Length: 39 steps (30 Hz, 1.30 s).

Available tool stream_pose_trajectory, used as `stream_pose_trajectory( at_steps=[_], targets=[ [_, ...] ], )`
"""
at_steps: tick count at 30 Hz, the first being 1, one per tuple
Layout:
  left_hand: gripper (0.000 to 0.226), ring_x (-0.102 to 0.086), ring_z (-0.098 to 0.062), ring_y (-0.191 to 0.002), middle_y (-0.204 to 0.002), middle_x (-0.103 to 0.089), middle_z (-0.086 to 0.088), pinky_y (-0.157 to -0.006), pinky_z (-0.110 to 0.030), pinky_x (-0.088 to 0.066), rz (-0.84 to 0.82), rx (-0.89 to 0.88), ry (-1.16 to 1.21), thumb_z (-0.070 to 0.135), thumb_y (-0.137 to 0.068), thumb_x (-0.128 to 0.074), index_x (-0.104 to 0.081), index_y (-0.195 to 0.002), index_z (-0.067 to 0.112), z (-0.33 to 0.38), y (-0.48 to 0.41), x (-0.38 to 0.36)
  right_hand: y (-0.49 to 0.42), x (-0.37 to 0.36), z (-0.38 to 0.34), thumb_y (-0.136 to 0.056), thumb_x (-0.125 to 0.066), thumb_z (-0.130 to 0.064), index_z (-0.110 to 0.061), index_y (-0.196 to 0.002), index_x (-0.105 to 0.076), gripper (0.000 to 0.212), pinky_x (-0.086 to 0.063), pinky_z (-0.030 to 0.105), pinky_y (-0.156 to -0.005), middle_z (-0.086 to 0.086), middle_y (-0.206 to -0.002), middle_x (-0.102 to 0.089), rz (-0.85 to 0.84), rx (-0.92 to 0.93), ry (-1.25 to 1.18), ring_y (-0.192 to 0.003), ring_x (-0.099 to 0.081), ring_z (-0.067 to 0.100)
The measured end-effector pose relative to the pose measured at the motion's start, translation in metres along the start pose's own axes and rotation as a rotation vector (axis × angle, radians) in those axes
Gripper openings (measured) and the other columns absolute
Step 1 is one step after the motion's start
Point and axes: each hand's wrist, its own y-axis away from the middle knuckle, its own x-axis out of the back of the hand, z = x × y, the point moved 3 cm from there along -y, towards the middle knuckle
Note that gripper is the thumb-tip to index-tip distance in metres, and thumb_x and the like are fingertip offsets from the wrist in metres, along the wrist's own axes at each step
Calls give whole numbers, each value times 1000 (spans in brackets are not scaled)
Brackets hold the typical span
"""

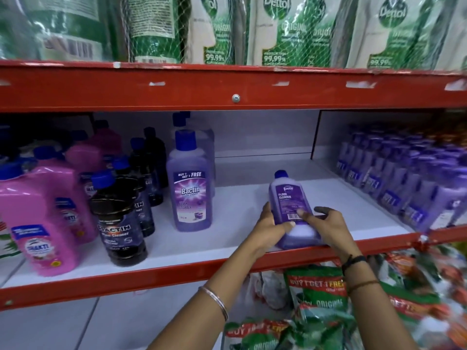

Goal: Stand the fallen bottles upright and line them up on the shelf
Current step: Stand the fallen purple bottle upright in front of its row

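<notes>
A purple floor cleaner bottle (288, 198) with a blue cap lies tilted back near the front edge of the white shelf (237, 203), its cap pointing away from me. My left hand (270, 228) grips its lower left side. My right hand (326, 227) holds its base and right side, fingers over the label. Another purple bottle (189, 188) marked Bactin stands upright to the left, with more of the same behind it. A row of purple bottles (404, 183) stands along the shelf's right side.
Dark bottles (118, 218) and pink bottles (48, 221) crowd the shelf's left part. A red rail (151, 276) runs along the front edge, a red beam (227, 89) overhead. Green refill pouches (316, 304) fill the level below.
</notes>
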Motion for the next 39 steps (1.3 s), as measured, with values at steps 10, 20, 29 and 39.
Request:
stream_pose_trajectory(
  at_steps=[10, 20, 29, 39],
  targets=[
    [62, -55, -22, -115, -131, -49, -5, -90, -41, -55, 225, -349, -29, 14, -81, -68, -40, -135, 24, 19, 31, 70, 39, -46, -42, -72, -76, -9, -12, -114, -59, 45, -53, 13, -62, -2, -100, -68, -135, 343, -240, -76, -66, -1],
    [57, -56, -20, -118, -131, -53, -6, -96, -45, -52, 484, -427, -18, 21, -76, -60, -43, -128, 37, -7, 101, 154, 84, -141, -67, -62, -81, -18, -18, -118, -51, 64, -55, 16, -74, 0, -113, -63, -288, 417, -304, -102, -63, 11],
    [61, -53, -19, -123, -134, -52, -4, -100, -49, -47, 536, -444, -64, 26, -77, -61, -39, -129, 49, -31, 116, 188, 100, -184, -61, -67, -81, -15, -19, -120, -50, 61, -55, 18, -80, -2, -119, -61, -294, 418, -323, -109, -61, 10],
    [26, -55, -15, -102, -111, -55, -8, -92, -30, -48, 524, -478, -99, 8, -88, -42, -44, -106, 27, -34, 124, 179, 111, -176, -55, -88, -59, -21, -16, -110, -58, 23, -48, 7, -80, 0, -113, -65, -199, 465, -251, -107, -60, 8]
  ],
)
